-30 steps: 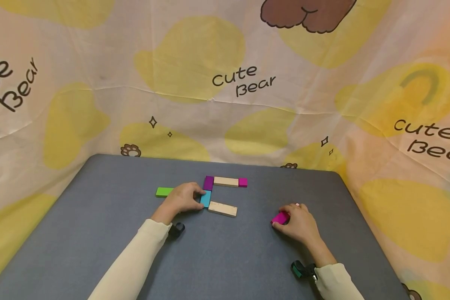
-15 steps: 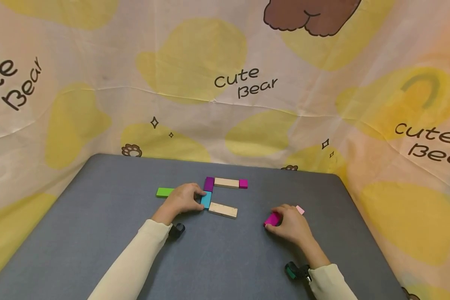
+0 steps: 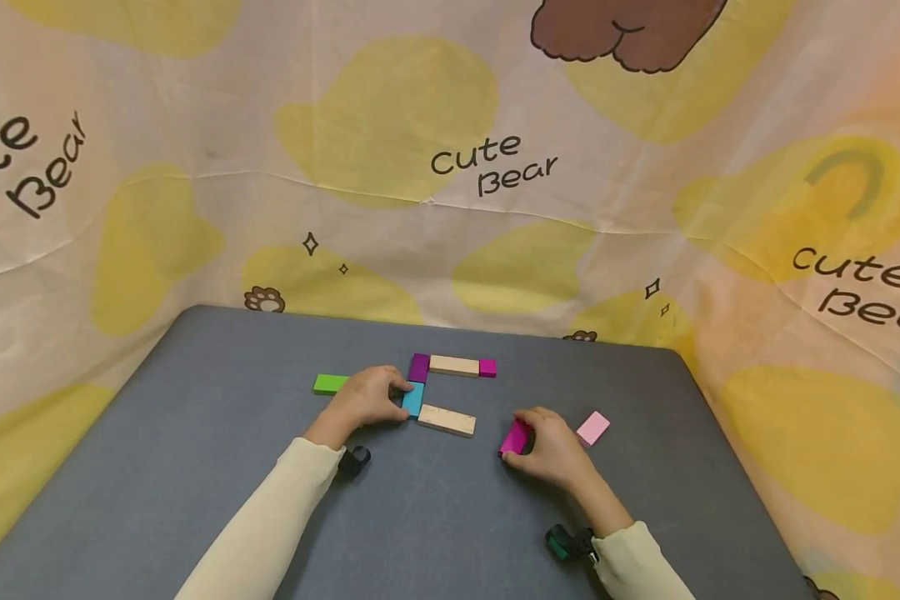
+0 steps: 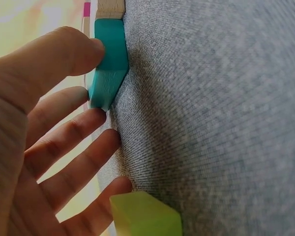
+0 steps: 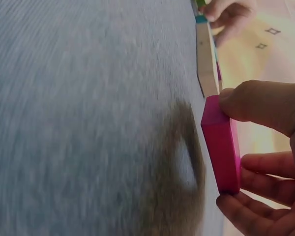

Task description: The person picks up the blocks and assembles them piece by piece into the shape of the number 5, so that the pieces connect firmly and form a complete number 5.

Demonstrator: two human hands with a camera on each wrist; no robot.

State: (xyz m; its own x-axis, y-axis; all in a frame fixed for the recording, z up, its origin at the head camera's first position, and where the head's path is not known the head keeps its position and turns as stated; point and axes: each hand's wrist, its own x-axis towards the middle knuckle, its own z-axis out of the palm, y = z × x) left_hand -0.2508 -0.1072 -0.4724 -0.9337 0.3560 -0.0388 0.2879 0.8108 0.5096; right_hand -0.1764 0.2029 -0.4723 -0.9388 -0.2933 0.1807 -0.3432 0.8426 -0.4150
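Lying on the table [image 3: 420,517] just beyond the left hand's [image 3: 367,396] fingers is a purple block [image 3: 419,367], joined on its right by a far wooden block [image 3: 453,366] and a small magenta block [image 3: 487,367]. Between the two hands' fingers lies a near wooden block [image 3: 447,421]. Left of the left fingers, a green block [image 3: 330,384] is partly hidden by that hand; a pink block [image 3: 593,428] lies just right of the right hand [image 3: 547,446]. Both forearms slant inward from the near side. The left thumb and index finger pinch the blue block [image 3: 413,400], which touches the purple and near wooden blocks; the other fingers are spread. Clamped between the right thumb and fingers is the magenta block [image 3: 514,438], apart from the near wooden block.
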